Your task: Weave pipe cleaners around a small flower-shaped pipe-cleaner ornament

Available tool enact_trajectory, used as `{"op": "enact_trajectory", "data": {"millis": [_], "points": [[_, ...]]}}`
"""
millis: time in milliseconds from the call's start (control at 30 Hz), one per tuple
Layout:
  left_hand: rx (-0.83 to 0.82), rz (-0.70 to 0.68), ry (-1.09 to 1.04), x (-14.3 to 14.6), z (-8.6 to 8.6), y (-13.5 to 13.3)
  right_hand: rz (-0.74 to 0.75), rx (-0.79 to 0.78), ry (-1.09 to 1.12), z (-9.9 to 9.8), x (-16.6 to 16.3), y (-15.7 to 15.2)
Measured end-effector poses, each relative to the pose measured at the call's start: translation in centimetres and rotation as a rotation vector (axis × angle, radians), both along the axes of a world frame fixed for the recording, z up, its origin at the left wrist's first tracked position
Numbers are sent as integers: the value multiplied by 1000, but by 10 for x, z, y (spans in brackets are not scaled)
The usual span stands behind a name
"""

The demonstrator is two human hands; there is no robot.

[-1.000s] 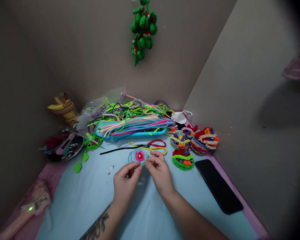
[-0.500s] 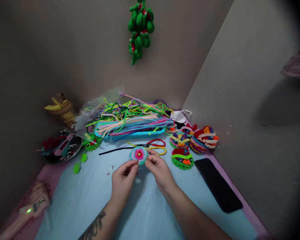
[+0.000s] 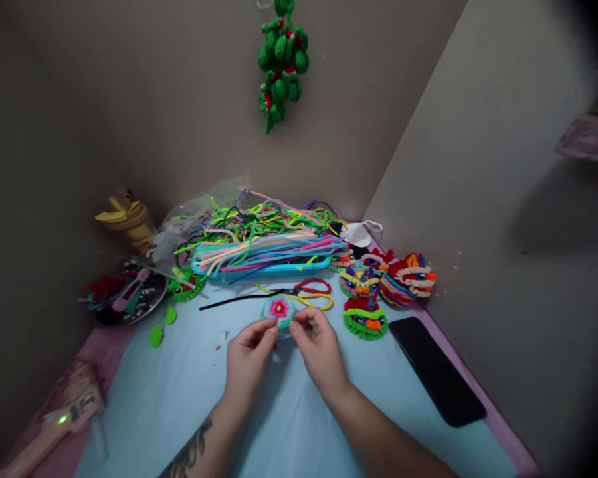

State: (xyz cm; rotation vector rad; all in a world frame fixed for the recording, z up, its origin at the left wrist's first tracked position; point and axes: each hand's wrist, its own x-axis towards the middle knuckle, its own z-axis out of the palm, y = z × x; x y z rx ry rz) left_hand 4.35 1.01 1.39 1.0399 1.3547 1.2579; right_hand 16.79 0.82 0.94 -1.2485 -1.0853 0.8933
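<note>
Pinch grips of the left hand [image 3: 249,353] and right hand [image 3: 321,346] are clamped on the near rim of a flower-patterned disc [image 3: 278,309], round rather than elongated, patterned face turned upward, over the tabletop [image 3: 184,378] between its left and right edges.

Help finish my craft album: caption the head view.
Left hand and right hand hold a round, fuzzy pink and turquoise disc over pale blue cloth.

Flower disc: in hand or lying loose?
In hand: the thumbs and fingers of the left hand and right hand meet at the near edge of the flower disc.
</note>
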Motion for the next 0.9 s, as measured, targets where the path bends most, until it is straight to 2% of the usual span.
{"op": "enact_trajectory", "data": {"millis": [167, 400, 633, 800, 900], "points": [[68, -92, 56, 0, -1, 1, 33, -75, 224, 0, 3, 5], [11, -214, 38, 0, -1, 3, 45, -101, 225, 0, 5, 7], [-28, -102, 150, 1, 1, 0, 109, -120, 201, 1, 3, 4], [-66, -63, 88, 0, -1, 1, 224, -73, 94, -2, 2, 2], [-86, -73, 33, 0, -2, 1, 211, -44, 52, -3, -1, 1]]}}
